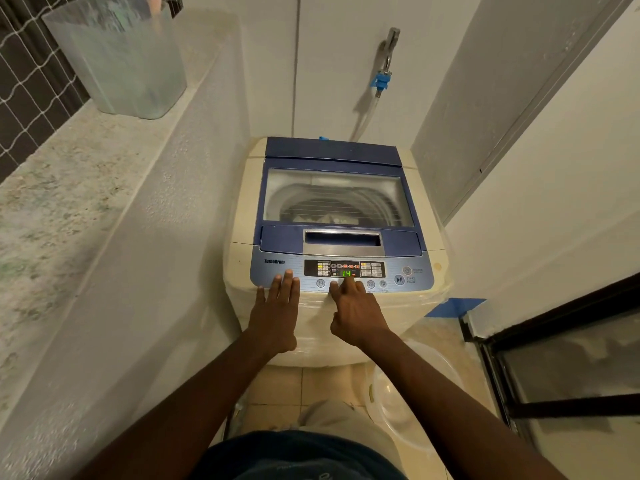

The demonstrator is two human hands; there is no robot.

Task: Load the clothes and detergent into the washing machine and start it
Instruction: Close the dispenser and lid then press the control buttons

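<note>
A cream top-loading washing machine (242, 209) with a blue lid stands in front of me, lid closed. Through the lid's clear window (337, 195) I see the drum with pale clothes at the bottom. The control panel (346, 270) is lit and its green display reads 14. My left hand (277, 310) rests flat with fingers spread on the panel's left end. My right hand (356, 308) has its index and middle fingers stretched onto the buttons just below the display, the other fingers curled. Neither hand holds anything. No detergent container is visible.
A speckled stone ledge (69, 188) runs along the left with a frosted plastic container (121, 53) on it. A tap with a blue hose fitting (382, 79) is on the back wall. A clear plastic basin (408, 393) sits on the tiled floor at right, beside a black-framed sliding door (554, 358).
</note>
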